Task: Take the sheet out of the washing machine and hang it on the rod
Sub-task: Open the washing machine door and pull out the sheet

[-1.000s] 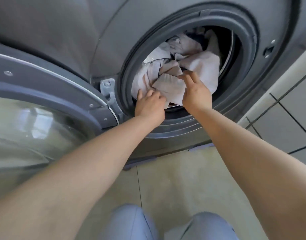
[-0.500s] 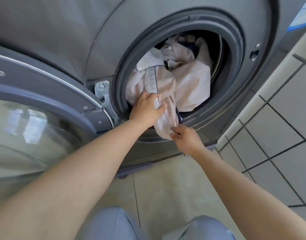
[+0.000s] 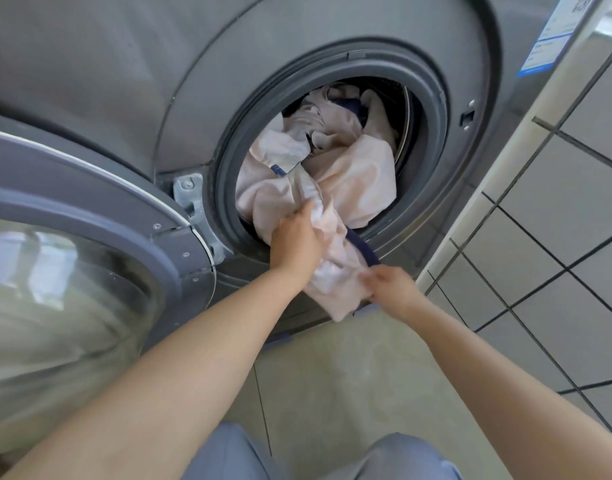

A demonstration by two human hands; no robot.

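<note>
The upper half of the frame is filled by a grey washing machine (image 3: 332,81), its round door (image 3: 90,244) swung open at the left. The pale pink sheet (image 3: 353,174) is bunched in the drum opening at centre, with a fold drawn out over the lower rim. That fold is gripped by the left hand (image 3: 295,242), fingers curled round it; its lower end is pinched by the right hand (image 3: 389,289).
</note>
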